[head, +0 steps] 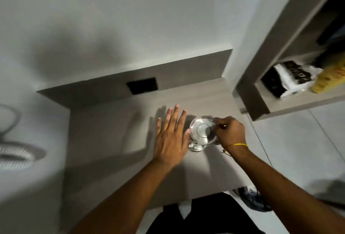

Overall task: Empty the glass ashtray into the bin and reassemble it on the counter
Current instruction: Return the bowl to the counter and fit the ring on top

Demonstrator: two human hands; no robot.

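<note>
Two hands over the counter (115, 140), one view only, from the head camera.

Head view: glass ashtray (202, 131) sits toward the counter's right edge, roughly midway between the back panel and the front edge. It looks like two clear pieces: a round upper dish, and a smaller glass part showing below it at the near side. Whether the upper piece is seated or just above the lower one cannot be told; glare and blur hide the joint.

Right hand (230, 131), yellow cord at the wrist, has its fingers curled and pinching the dish's right rim. Left hand (170, 136) is flat, fingers straight and slightly spread, palm down, its thumb side just beside or touching the ashtray's left wall; contact not clear.

The dish appears clean, so this is probably the reassembly stage. No bin clearly identifiable in view.

To do the step well: keep the left hand as a stop against the lower piece so it does not slide on the smooth top. Lower the dish level, centred, not tilted. Release only when it sits without rocking. The counter's right edge is close; avoid nudging the glass that way.
</note>
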